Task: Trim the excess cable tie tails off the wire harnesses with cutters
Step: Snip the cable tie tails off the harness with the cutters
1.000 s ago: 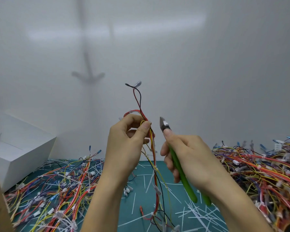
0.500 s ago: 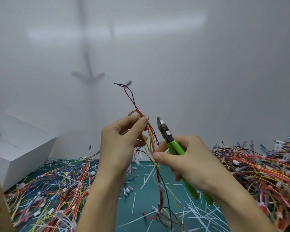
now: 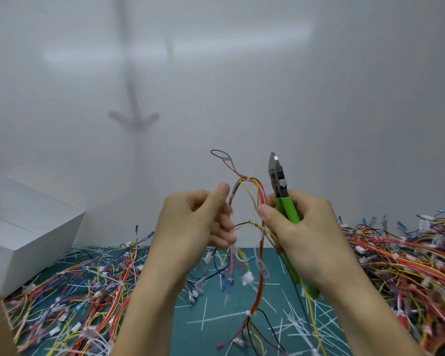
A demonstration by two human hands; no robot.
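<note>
Filling the back: a plain white wall (image 3: 267, 73) is standing behind everything.
Mat (image 3: 190, 330): green, and it's lying under the whole mess.
Right pile (image 3: 409, 265): a fat tangle of red, orange and yellow wires is sprawling over the mat's right side.
Left pile (image 3: 88, 291): a flatter tangle is spreading along the left side.
Box (image 3: 23, 227): white, sitting far left, just behind the left pile.
Left hand (image 3: 190, 227): fingers are curling in, with the thumb pinching one leg of the harness (image 3: 262, 286).
Right hand (image 3: 306, 232): it's gripping the cutters (image 3: 284, 199) by the green handles, while its thumb and forefinger are pinching the harness's other leg.
Harness: it's being held up in the air between both hands, arching over the top, with the rest dangling down to the mat.
Cutters: pointing straight up, just right of the wire arch, blades looking closed.
Offcuts (image 3: 293, 327): thin white tie tails are lying scattered on the mat below the right hand.
</note>
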